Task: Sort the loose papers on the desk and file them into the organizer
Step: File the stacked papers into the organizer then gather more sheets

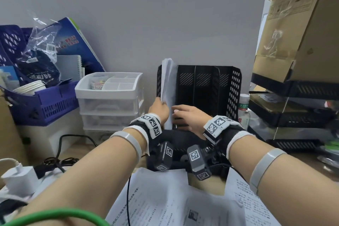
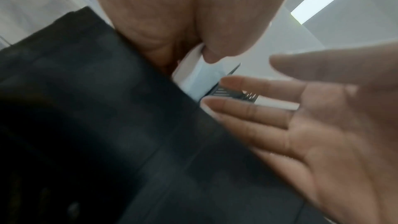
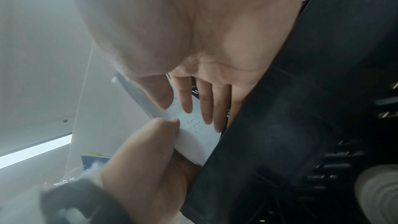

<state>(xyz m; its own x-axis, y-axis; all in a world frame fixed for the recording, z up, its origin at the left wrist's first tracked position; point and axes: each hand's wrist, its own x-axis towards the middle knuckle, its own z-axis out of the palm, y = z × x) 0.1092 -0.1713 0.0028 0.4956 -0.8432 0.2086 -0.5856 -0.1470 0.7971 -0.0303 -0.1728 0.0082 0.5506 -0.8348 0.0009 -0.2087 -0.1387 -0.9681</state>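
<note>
Paper stack (image 1: 167, 86) stands in organizer's (image 1: 233, 86) leftmost slot, drawer unit (image 1: 110, 104) left

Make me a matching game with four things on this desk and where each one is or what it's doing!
Things:
1. left hand
2. right hand
3. black organizer
4. white drawer unit

Places or states:
A. stands to the left of the black organizer
B. holds the stack of papers by its edge
C. stands against the wall, papers in its leftmost slot
D. fingers straight, flat against the papers

Pairs: 1-B, 2-D, 3-C, 4-A
</note>
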